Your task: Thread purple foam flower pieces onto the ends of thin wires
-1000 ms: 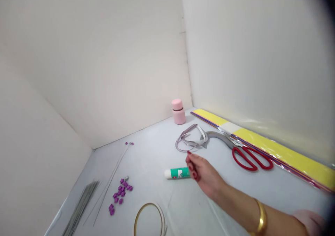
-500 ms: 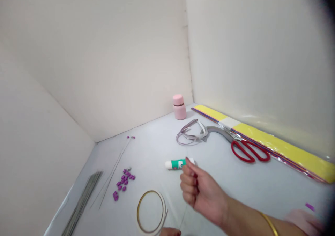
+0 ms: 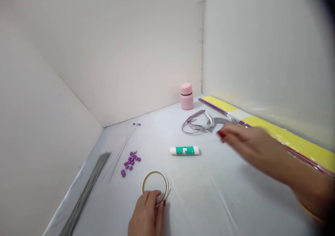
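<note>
Glossy yellow paper sheets (image 3: 285, 136), thin metal wires (image 3: 86, 190), smooth pink plastic bottle (image 3: 186, 96)

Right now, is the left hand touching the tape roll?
Touching. The head view shows the left hand gripping the near rim of the tape roll.

Pink bottle (image 3: 186, 96), glue stick (image 3: 184, 150), purple beads (image 3: 130, 162) and wires (image 3: 86, 190) lie apart
</note>
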Demonstrator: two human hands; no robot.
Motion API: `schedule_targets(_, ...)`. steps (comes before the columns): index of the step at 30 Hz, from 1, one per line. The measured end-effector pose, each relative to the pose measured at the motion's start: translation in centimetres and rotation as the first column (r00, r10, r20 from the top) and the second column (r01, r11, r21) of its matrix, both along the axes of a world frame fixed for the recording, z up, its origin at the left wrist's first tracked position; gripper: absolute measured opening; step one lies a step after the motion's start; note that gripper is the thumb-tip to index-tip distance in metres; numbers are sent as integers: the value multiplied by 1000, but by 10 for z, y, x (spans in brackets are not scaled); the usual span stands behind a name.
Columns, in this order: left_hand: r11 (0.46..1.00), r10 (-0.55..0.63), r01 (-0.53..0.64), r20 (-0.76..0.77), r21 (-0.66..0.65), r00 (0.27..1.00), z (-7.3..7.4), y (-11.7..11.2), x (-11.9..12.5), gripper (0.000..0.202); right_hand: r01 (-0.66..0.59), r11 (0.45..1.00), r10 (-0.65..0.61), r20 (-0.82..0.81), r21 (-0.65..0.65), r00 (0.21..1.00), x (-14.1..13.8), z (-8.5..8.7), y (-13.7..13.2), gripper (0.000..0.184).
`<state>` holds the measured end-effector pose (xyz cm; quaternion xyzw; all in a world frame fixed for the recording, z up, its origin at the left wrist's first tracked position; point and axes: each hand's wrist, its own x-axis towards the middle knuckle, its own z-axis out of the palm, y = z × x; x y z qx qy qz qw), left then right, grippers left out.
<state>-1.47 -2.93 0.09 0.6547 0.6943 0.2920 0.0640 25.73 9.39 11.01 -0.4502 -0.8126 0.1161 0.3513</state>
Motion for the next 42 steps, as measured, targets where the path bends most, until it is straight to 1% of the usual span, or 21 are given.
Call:
schedule_targets(1,1000,-21,20,-51,-10,998,-1,6,1,12,-46,996,59,178,-80,982,-11,-14,0,28)
schedule_targets(2,999,-41,38,-98,-29,994,-2,9,2,10,-81,989,109,233,-125,966,-21,-29,-1,27)
schedule_targets(4,996,-83,75,-165,-56,983,-2,12,3,10,-128,977,174,286,-172,942,-39,-59,0,26)
schedule_targets(5,996,-84,76,-174,-50,981,-2,11,2,11,-150,972,200,296,-183,934,-45,-71,0,27)
schedule_targets(6,998,-66,63,-165,-28,984,-3,9,1,12,-165,969,214,297,-182,930,-49,-78,1,25)
schedule_targets(7,999,-36,37,-135,5,990,-4,6,1,13,-177,968,224,294,-178,929,-52,-82,1,23)
schedule_targets(9,997,27,-26,-14,68,1000,-6,1,0,11,-203,966,238,255,-157,937,-57,-79,1,22)
schedule_targets(11,994,41,-54,126,97,991,-9,-3,2,8,-266,948,294,159,-174,943,-65,-67,-3,21)
schedule_targets(12,993,35,-54,172,106,985,-10,-3,3,7,-316,924,342,96,-213,935,-72,-61,-7,18)
schedule_targets(14,991,14,-41,200,131,980,-11,-4,5,7,-407,862,424,-9,-303,905,-86,-54,-16,12)
schedule_targets(15,989,-1,-27,194,145,981,-12,-3,7,8,-442,837,453,-44,-322,890,-93,-54,-22,11)
schedule_targets(17,986,-30,1,173,164,984,-12,-3,8,9,-481,809,488,-69,-338,870,-103,-59,-31,14)
schedule_targets(20,986,-60,32,168,161,984,-12,-3,9,10,-482,804,493,-62,-348,868,-107,-72,-38,16)
schedule_targets(23,988,-76,51,166,147,983,-12,-2,9,11,-467,809,478,-61,-357,876,-106,-80,-37,13)
schedule_targets(27,990,-91,72,158,122,983,-10,0,10,12,-454,812,468,-55,-367,882,-106,-81,-33,6)
schedule_targets(31,993,-81,64,177,100,981,-9,1,10,10,-470,786,478,-85,-401,874,-107,-79,-31,11)
schedule_targets(33,992,-86,67,181,106,980,-7,1,10,16,-460,763,462,-114,-453,879,-107,-77,-31,10)
schedule_targets(34,990,-107,89,169,112,980,-6,2,9,21,-453,742,449,-134,-494,883,-107,-77,-31,9)
schedule_targets(37,978,-185,172,99,121,978,0,4,8,26,-448,650,410,-212,-614,887,-108,-75,-30,9)
schedule_targets(39,974,-193,184,63,128,979,3,5,6,24,-453,606,393,-248,-654,885,-108,-75,-29,10)
schedule_targets(42,968,-212,206,32,141,977,7,6,5,24,-453,596,391,-253,-663,885,-107,-77,-28,11)
